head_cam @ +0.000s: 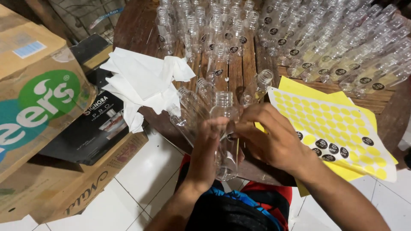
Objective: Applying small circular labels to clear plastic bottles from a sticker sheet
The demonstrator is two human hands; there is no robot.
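My left hand [206,149] grips a clear, capless plastic bottle [226,112] upright over my lap at the table's front edge. My right hand [269,137] presses its fingertips against the side of that same bottle, where a small round black sticker seems to sit under the fingers. Just right of my hands lies a yellow sticker sheet [342,130], mostly peeled, with a few round black stickers left on it. Three more bare bottles [195,102] lie on the table just behind the held one.
Several stickered clear bottles [325,42] fill the far side of the round wooden table [141,30]. Crumpled white paper [141,83] lies at the left edge. Cardboard boxes [38,98] and a black box [92,128] are stacked on the white tiled floor at left.
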